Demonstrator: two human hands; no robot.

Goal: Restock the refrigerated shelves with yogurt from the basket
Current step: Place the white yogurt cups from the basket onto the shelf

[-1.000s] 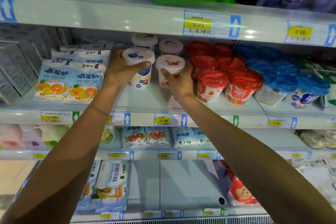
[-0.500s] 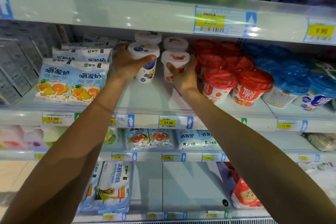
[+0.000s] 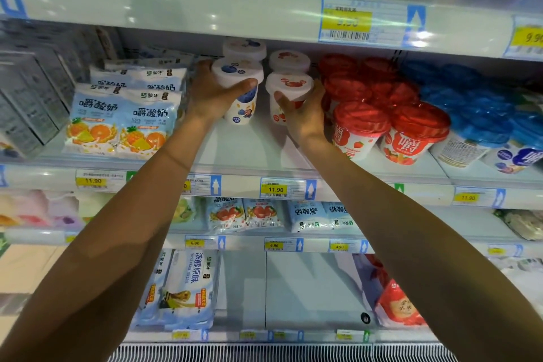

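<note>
Right now I have a cup in each hand, both at the middle shelf point(image 3: 249, 156), in the bare lane between the orange-and-pineapple yogurt pouches point(image 3: 117, 123) towards the left end and the red-lidded tubs point(image 3: 361, 126) to the right. My left hand point(image 3: 211, 97) is wrapped round the blueberry yogurt cup point(image 3: 236, 72), thumb across the front just under the lid and fingers curled behind. My right hand point(image 3: 304, 117) clamps the strawberry yogurt cup point(image 3: 289, 84) the same way, thumb on the front wall and fingers round the far side, close to the red tubs. Each cup sits directly in front of a matching one, a second blueberry cup point(image 3: 244, 48) and a second strawberry cup point(image 3: 289, 60), deeper on the shelf. I cannot tell whether the two held cups are resting on the shelf or just above it. The basket is out of view.

These look like thin plastic cups with snap-on lids: light, I judge, stiff enough for a firm grip, but a hard squeeze could dent the wall or pop the lid. Chilled plastic may be slick with condensation. I would hold them round the upper body, below the lid rim, where the cup is widest and the rim stops it from slipping, and set each base down flat and well back from the front edge before letting go.
</note>
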